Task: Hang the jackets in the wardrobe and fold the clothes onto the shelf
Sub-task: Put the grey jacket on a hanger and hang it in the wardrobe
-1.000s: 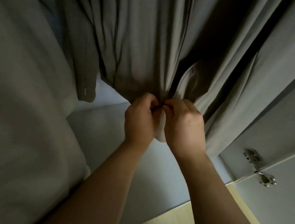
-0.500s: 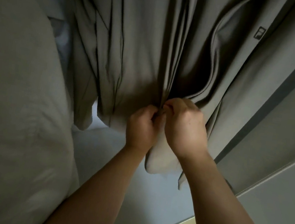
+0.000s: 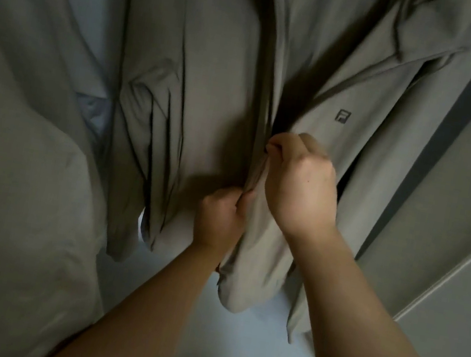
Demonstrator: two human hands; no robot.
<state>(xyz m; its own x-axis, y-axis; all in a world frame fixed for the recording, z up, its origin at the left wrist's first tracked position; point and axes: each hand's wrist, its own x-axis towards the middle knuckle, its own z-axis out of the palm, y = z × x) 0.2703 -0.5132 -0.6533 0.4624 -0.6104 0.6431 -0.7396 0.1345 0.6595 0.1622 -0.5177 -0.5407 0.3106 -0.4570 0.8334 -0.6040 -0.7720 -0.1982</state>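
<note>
The grey-brown lightweight zip-front jacket (image 3: 218, 88) hangs in front of me inside the pale grey wardrobe (image 3: 470, 217), its hem loose just above the wardrobe's light floor panel (image 3: 230, 349). I seem to be closing its front so it hangs straight and does not slide off.

My left hand (image 3: 221, 219) is curled tight, pinching the lower front edge of the jacket near the hem. I judge this keeps the cloth taut so the zip can run. My right hand (image 3: 302, 183) sits higher, just above the left, with fingers and thumb pinched at the centre seam, apparently on the zip pull, though the pull itself is too small to make out. Above my right hand the two front edges part a little.

To the right of the seam a small dark square logo (image 3: 342, 116) marks the chest. On the left, near me, another pale grey garment (image 3: 11, 172) hangs just beside the jacket.
</note>
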